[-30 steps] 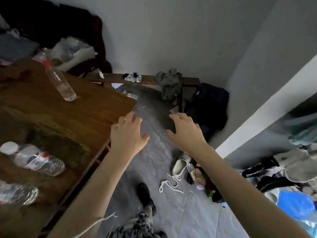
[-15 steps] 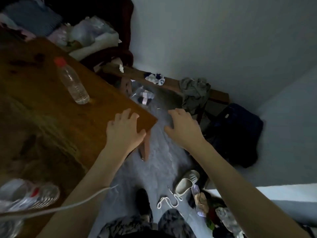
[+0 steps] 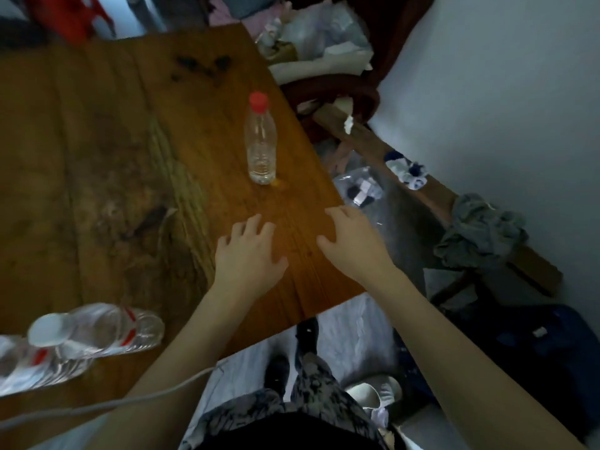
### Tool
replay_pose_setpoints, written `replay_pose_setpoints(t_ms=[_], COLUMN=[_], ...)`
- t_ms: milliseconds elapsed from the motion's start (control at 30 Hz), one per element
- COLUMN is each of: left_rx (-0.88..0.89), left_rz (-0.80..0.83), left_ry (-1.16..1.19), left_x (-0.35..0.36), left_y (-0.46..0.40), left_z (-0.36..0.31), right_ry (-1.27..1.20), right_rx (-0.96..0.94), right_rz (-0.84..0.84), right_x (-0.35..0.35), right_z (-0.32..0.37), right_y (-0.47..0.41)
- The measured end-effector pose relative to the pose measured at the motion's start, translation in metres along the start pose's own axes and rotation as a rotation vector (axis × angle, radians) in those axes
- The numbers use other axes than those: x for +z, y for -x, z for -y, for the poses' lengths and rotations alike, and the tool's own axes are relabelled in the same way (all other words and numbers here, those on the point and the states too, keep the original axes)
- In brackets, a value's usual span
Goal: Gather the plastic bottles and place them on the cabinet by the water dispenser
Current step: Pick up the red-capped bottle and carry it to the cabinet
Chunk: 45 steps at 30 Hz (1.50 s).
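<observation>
Red-capped upright bottle (image 3: 261, 141) mid-frame on the table (image 3: 97, 151) looks like my next grab, left hand (image 3: 248, 254) and right hand (image 3: 352, 243) both spread empty just below it.

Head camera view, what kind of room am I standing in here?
Most likely a lived-in room of a home, fairly cluttered. A worn wooden table holds plastic water bottles, one upright with a red cap. Crumpled clothing lies on a wooden bench by the wall, and a shoe sits on the floor.

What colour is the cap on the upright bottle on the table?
Red; the cap shows clearly in the head view.
</observation>
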<state>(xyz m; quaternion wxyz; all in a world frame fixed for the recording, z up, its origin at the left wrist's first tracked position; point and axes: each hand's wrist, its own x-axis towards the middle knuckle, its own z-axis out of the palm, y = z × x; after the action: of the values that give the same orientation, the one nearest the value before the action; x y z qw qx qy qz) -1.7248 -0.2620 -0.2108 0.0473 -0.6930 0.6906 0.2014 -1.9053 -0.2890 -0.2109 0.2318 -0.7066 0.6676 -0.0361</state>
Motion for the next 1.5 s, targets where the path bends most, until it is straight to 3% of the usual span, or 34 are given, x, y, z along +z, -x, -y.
replay_pose_setpoints(t_ms=[200,600,867,1100,1333,1433,1500], left_rx=[-0.216,-0.449,-0.356,-0.19,-0.162,-0.132,-0.119], left_rz=[-0.009,-0.027,-0.044,-0.29,-0.444,-0.474,-0.482], left_ry=[0.032,0.146,0.23,0.927,1.047,1.049,1.046], left_x=[-0.003,-0.008,-0.009,-0.016,-0.022,-0.033,-0.044], left_y=[-0.048,-0.121,-0.164,-0.2,-0.199,-0.193,-0.191], left_z=[0.002,0.012,0.03,0.027,0.021,0.018,0.016], right_ry=[0.073,0.112,0.099,0.066,0.016,-0.203,-0.51], right_rx=[-0.13,-0.28,-0.292,-0.258,-0.263,-0.142,0.032], right_rz=[0.086,0.25,0.261,0.253,0.273,0.339,0.44], right_x=[0.001,0.012,0.019,0.024,0.027,0.024,0.021], right_z=[0.003,0.004,0.009,0.01,0.001,-0.005,-0.009], right_y=[-0.07,-0.171,-0.206,-0.218,-0.22,-0.22,-0.219])
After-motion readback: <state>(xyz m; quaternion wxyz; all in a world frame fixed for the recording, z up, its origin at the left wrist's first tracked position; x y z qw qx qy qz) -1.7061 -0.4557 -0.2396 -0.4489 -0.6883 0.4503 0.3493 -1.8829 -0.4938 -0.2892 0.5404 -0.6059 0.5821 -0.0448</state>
